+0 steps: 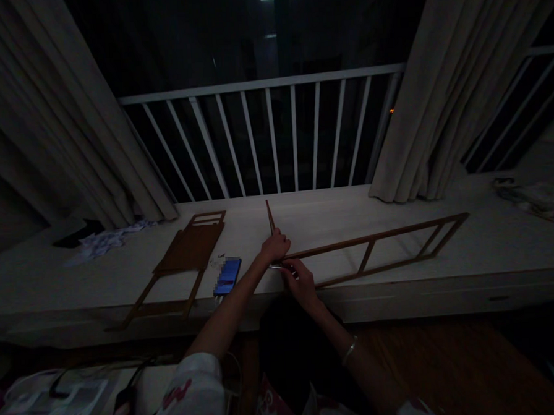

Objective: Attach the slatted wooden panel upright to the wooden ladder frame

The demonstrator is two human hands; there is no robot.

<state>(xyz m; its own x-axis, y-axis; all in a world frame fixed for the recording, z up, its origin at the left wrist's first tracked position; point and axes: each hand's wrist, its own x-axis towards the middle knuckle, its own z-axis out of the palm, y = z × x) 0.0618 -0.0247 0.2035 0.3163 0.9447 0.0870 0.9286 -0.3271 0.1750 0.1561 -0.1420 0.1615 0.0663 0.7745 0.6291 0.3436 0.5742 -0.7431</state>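
A brown wooden frame with crossbars (pixel 367 255) stretches rightward along the white ledge from my hands, and a thin wooden leg (pixel 270 215) sticks up past my left hand. My left hand (pixel 276 246) is closed around the wooden frame near the joint where these pieces meet. Just below it, my right hand (pixel 300 282) pinches a thin silver metal tool (pixel 276 267) against the frame's end. Its exact kind is too small and dark to make out. The fingers partly cover the joint.
On the ledge (pixel 324 214), left of my arms, lie a lit phone (pixel 228 276) and a small folding wooden chair (pixel 190 246). Crumpled papers (pixel 111 239) are farther left. White railings (pixel 282 133) and curtains (pixel 411 114) border the dark window. A power strip (pixel 74 407) sits at lower left.
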